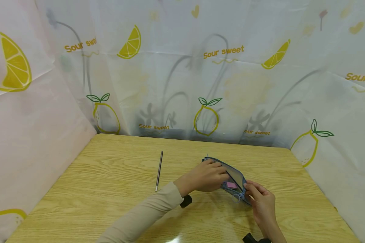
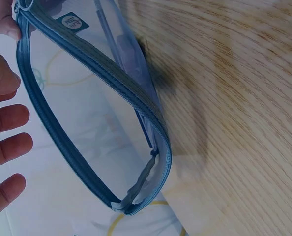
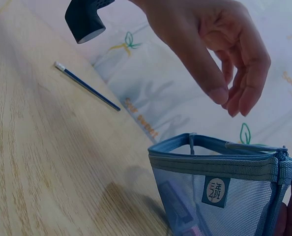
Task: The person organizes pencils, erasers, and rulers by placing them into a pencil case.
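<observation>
A blue mesh zippered pencil case (image 1: 237, 173) is unzipped, its mouth gaping upward. At its right end my right hand (image 1: 263, 202) pinches the edge near the zipper pull. Above the mouth hovers my left hand (image 1: 205, 175); in the right wrist view that left hand (image 3: 210, 49) has loosely bent fingers with nothing between them, apart from the case. Inside lie a pink block (image 1: 231, 185) and a long dark stick-like item (image 1: 233, 180). The case's zipper rim (image 2: 92, 54) fills much of the left wrist view, beside the spread left fingers (image 2: 11, 150).
A dark pencil (image 1: 159, 171) with a white eraser end lies on the wood-grain table (image 1: 109, 189), left of the case. Lemon-printed curtains (image 1: 170, 84) enclose the table's back and sides. Black straps with devices (image 1: 186, 201) sit on both wrists.
</observation>
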A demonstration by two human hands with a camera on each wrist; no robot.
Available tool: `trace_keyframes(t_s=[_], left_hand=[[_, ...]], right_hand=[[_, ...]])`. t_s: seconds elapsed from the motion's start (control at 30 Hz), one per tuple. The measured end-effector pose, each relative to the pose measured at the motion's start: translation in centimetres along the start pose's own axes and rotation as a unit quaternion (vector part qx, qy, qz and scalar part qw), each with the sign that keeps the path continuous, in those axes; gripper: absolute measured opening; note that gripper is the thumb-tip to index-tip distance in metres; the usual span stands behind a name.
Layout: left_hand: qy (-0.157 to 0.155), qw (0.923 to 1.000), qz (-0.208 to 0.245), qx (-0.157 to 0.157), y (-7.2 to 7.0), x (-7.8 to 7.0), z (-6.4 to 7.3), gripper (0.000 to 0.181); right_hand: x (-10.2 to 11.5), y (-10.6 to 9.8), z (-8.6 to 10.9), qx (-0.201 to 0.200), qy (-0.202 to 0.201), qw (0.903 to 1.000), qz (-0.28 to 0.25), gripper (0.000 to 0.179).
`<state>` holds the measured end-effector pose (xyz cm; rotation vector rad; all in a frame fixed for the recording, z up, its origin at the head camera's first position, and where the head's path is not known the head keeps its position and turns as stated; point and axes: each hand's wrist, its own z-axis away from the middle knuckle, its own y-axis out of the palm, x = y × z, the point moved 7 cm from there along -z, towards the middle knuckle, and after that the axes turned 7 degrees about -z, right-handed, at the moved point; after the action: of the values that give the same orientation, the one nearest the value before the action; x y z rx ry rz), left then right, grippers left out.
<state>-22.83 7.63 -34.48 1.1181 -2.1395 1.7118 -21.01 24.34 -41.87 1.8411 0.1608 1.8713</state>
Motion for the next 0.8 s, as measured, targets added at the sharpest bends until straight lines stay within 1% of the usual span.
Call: trace_keyframes(t_s=[0.17, 0.3, 0.47, 0.6, 0.8], left_hand=[[-0.001, 0.9999, 0.001, -0.015, -0.6, 0.2, 0.5, 0.013], [-0.005, 0.9994, 0.028, -0.021, -0.8, 0.4, 0.7, 0.011], [-0.013, 0.9967, 0.062, -0.051, -1.3, 0.9, 1.0, 0.009], [-0.020, 0.9940, 0.078, -0.074, -1.8, 1.3, 1.2, 0.008], [-0.035, 0.9923, 0.088, -0.080, -2.3, 1.8, 1.4, 0.011]], right_hand=[[-0.1, 0.0, 0.0, 0.000, 0.000, 1.0000, -0.003, 0.017], [-0.1, -0.1, 0.0, -0.003, 0.001, 1.0000, -0.002, 0.016], [-0.1, -0.1, 0.1, -0.004, 0.000, 1.0000, -0.003, 0.015], [-0.1, 0.0, 0.1, -0.002, 0.000, 1.0000, -0.004, 0.016], [-0.1, 0.0, 0.0, -0.001, 0.001, 1.0000, -0.004, 0.017]])
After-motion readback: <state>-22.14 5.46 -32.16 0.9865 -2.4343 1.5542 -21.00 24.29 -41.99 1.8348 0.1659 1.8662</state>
